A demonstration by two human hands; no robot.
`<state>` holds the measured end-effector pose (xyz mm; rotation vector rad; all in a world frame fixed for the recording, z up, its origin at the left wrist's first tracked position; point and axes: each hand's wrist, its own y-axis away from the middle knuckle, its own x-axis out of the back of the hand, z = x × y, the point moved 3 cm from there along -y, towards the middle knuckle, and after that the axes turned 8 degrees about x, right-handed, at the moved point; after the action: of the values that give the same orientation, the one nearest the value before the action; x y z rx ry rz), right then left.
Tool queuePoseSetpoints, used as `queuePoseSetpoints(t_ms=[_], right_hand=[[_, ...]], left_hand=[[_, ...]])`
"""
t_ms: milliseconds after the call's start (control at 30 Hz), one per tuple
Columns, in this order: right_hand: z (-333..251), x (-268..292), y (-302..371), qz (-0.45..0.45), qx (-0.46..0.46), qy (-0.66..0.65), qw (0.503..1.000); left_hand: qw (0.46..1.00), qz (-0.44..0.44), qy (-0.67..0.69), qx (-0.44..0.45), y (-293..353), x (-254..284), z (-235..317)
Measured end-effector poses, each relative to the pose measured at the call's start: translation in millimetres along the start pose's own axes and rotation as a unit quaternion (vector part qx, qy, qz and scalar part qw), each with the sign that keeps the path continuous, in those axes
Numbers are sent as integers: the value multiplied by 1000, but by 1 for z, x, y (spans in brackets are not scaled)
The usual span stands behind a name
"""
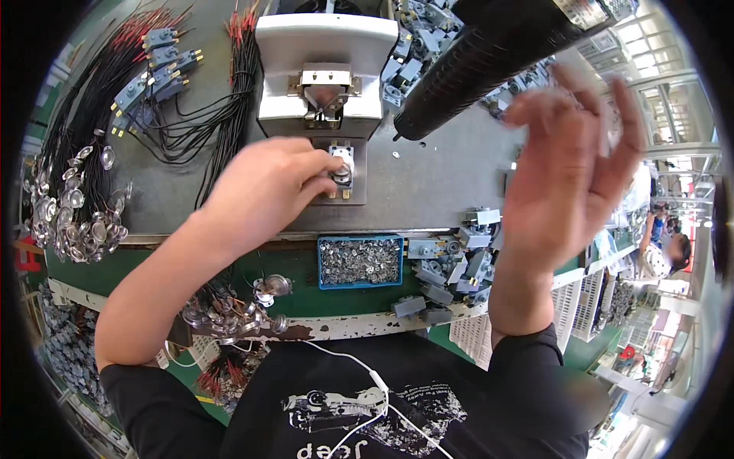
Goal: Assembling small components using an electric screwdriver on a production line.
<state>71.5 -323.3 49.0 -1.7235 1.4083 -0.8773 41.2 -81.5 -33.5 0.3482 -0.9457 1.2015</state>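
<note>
The metal press point(327, 38) stands far and centre. The right hand point(562, 180), blurred at the right, is open with fingers spread. The left hand point(264, 180) has thumb and forefinger curled at the small switch block point(345, 157), on the base plate point(357, 193) just near of the press; whether they grip it cannot be told. Seating the block seems the step in hand; the next move calls for keeping it square.

the machine point(327, 42) at the top is smooth, shiny metal. the plate point(360, 176) near the middle is duller metal. the blue tray point(359, 287) is plastic. the shirt point(428, 367) at the bottom is matt cloth.
</note>
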Motion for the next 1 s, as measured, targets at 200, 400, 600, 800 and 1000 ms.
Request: queuePoseSetpoints(t_ms=[200, 400, 600, 800, 1000], right_hand=[[11, 1, -36, 119, 98, 24, 988], [38, -48, -42, 37, -193, -15, 980], [34, -72, -51, 112, -89, -10, 990], [52, -94, -68, 42, 37, -131, 990], [55, -122, -57, 43, 19, -170, 984]], left_hand=[[997, -55, -15, 50, -4, 0, 0], [991, -92, 9, 93, -7, -1, -6], [997, -51, -32, 42, -7, -2, -1], [996, -61, -24, 66, -2, -6, -4], [993, -80, -46, 75, 1, -5, -4]])
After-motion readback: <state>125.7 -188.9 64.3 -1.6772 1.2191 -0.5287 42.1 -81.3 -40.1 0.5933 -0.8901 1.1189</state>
